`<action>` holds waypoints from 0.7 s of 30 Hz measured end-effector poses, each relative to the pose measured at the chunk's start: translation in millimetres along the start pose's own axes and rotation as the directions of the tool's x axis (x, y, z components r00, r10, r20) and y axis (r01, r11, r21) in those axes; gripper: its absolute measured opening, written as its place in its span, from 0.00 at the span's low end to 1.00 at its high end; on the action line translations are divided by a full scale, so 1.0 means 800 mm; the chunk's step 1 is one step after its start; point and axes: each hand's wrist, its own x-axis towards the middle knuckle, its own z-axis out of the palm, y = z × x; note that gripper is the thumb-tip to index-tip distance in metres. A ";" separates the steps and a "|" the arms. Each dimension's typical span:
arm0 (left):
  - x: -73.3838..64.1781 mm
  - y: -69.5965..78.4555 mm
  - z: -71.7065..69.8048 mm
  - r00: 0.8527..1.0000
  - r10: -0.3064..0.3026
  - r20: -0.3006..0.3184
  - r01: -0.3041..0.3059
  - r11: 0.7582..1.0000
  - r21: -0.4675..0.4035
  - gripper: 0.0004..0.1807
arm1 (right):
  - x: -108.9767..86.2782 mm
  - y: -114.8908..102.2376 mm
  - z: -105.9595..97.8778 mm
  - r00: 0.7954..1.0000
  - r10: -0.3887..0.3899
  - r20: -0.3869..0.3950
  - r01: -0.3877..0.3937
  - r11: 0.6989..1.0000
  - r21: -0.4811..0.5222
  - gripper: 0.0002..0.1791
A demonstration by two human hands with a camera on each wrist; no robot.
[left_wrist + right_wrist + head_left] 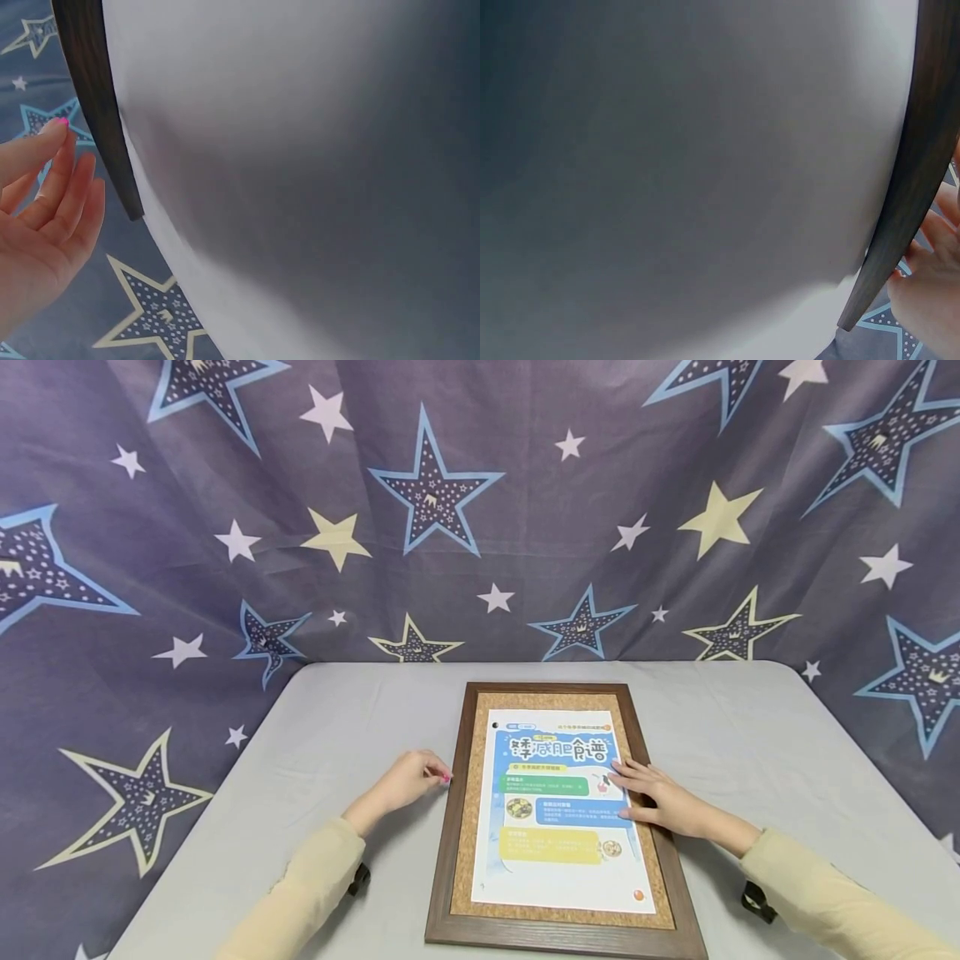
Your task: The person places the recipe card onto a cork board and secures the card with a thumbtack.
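A cork board (467,860) in a dark wood frame lies flat on the table, carrying a colourful printed poster (555,881). The poster has a black pin (495,725) at its top left, an orange pin (607,727) at its top right and another orange pin (638,895) at its bottom right. Between thumb and fingertips my left hand (402,783) pinches a small pink pushpin (63,121), just off the board's left edge. My right hand (667,800) rests with spread fingers over the board's right side, fingertips on the poster's right edge.
Grey cloth covers the table (360,710). Behind it and at both sides hangs a dark curtain (510,527) with a star print. Black wrist straps (757,902) show below both sleeves.
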 end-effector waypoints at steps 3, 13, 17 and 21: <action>-0.002 0.006 0.003 1.000 0.007 0.022 -0.006 1.000 -0.019 0.08 | -0.001 0.000 0.000 1.000 -0.004 -0.004 0.004 1.000 -0.002 0.33; -0.010 0.023 0.007 0.993 0.094 0.077 -0.092 0.995 -0.032 0.06 | 0.000 -0.001 0.000 1.000 0.001 0.000 -0.001 1.000 0.000 0.33; -0.013 0.029 0.010 0.986 0.105 0.132 -0.097 0.993 -0.067 0.04 | -0.001 -0.001 0.000 1.000 -0.002 -0.003 0.002 1.000 -0.004 0.33; -0.015 0.035 0.012 0.974 0.124 0.188 -0.106 0.989 -0.106 0.04 | -0.001 -0.001 0.000 1.000 -0.003 -0.004 0.003 1.000 -0.003 0.33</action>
